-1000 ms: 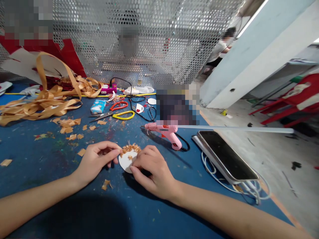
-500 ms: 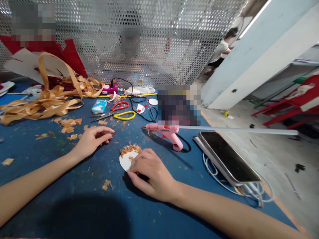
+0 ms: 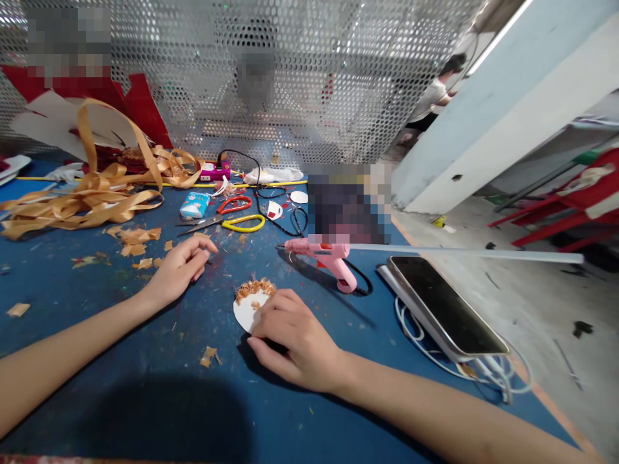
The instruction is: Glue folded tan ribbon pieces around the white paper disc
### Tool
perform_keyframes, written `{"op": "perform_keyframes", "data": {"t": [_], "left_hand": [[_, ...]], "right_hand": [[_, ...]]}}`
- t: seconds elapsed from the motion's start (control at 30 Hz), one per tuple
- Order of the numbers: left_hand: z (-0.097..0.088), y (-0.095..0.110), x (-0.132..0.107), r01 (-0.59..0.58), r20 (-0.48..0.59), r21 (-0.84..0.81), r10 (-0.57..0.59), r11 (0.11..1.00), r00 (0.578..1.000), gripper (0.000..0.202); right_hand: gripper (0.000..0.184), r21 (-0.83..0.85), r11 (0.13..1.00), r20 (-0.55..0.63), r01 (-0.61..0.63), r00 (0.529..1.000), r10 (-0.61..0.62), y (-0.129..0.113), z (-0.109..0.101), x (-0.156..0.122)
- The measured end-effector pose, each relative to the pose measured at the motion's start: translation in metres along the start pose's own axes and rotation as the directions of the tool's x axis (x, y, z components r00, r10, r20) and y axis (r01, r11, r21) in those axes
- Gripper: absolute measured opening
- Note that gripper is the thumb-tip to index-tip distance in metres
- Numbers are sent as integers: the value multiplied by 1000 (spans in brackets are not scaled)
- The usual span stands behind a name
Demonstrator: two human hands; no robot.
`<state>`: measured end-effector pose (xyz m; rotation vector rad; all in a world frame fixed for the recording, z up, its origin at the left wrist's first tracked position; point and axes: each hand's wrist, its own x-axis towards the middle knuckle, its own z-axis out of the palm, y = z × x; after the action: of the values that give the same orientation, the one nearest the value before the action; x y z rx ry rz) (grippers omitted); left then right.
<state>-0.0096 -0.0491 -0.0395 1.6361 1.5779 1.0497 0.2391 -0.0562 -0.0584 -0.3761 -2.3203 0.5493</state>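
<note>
A small blue packet point(image 3: 195, 205) lies toward the far edge of the blue surface point(image 3: 72, 283), its contents out of sight. One second ago the left hand point(image 3: 181, 270) was at the left rim of the white disc point(image 3: 245, 316); it is now well apart from it, farther toward the far edge and near the gold scraps point(image 3: 134, 240). Its fingers are loosely curled and narrow; whether they pinch anything cannot be told. The right hand point(image 3: 297, 338) holds the disc by its right side, as before, and covers part of it. The disc is in the middle of the surface, with frayed gold pieces point(image 3: 256, 289) along its far rim. Beyond it lie a pink glue gun point(image 3: 333, 261) and scissors point(image 3: 200, 225) with a yellow handle loop. Gold ribbon point(image 3: 48, 206) is heaped by the far left corner; a phone point(image 3: 445, 303) and white cable point(image 3: 411, 332) occupy the right edge. A perforated metal screen point(image 3: 300, 77) stands along the far edge, blocking the way beyond.
</note>
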Motion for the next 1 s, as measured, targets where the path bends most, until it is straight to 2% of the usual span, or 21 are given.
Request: {"op": "perform_keyframes", "data": {"t": [0.13,0.63,1.0], "left_hand": [[0,2,-1,6,2,-4,-6,1000,1000,28],[1,9,0,65,3,0,-65,998,998,26],[1,10,-1,60,-11,30,-60,998,998,24]], "right_hand": [[21,3,1000,-3,16,1000,-15,-1,0,1],[20,2,999,0,36,999,-36,-1,-1,1],[22,-13,1000,23,27,999,-27,-2,-1,1]]}}
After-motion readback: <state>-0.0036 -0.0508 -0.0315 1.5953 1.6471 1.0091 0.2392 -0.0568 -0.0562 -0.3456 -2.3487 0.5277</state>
